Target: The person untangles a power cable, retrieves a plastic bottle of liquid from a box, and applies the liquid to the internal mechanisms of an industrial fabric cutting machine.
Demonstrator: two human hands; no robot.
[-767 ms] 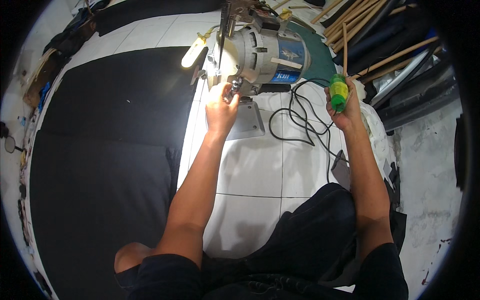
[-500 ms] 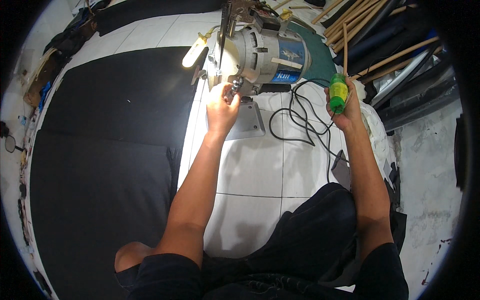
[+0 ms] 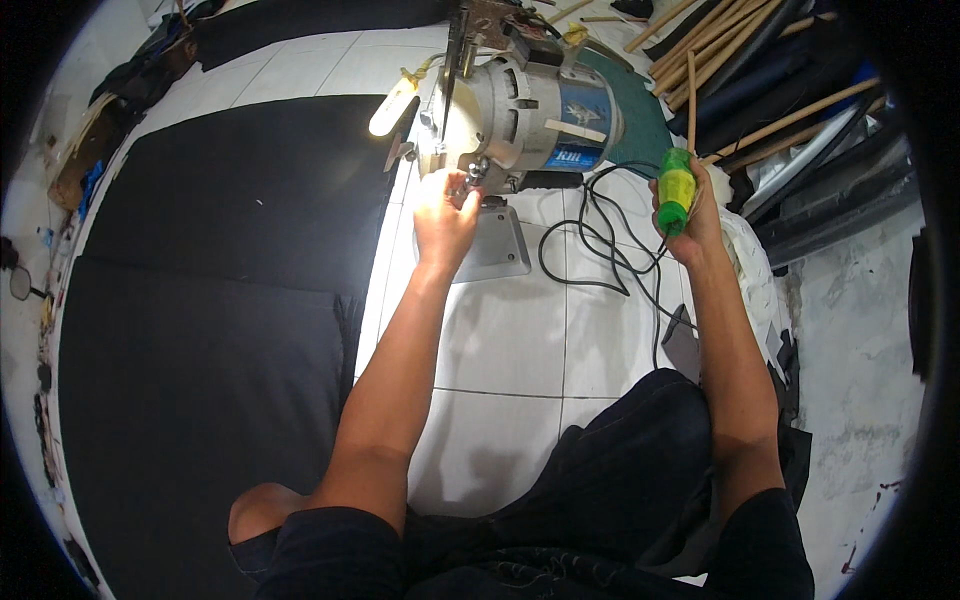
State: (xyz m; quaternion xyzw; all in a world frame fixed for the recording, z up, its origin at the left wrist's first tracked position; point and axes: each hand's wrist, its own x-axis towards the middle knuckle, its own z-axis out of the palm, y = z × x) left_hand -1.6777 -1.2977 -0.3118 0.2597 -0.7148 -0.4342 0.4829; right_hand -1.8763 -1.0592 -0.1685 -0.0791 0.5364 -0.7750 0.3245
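A grey cloth-cutting machine (image 3: 515,105) with a round motor body stands at the top middle on a flat metal base plate (image 3: 490,250). My left hand (image 3: 445,218) reaches up to its near side, fingers closed around a small shiny metal knob (image 3: 477,171); the fingertips are partly hidden. In my right hand (image 3: 702,215), held up to the right of the machine, is a green-and-yellow cylinder (image 3: 677,190). Whether it is a bottle or a tool handle I cannot tell. A lit, pale yellow lamp (image 3: 395,103) sits at the machine's left side.
Black fabric (image 3: 210,200) covers the floor on the left. A loose black cable (image 3: 605,240) coils over the white tiles (image 3: 495,350) between my arms. Wooden sticks (image 3: 715,50) and dark rolls (image 3: 745,90) are piled at the upper right, beside a grey wall (image 3: 860,330).
The lower end of the green-and-yellow cylinder has dipped slightly in my right hand. My left hand stays at the metal knob, nearly unmoved.
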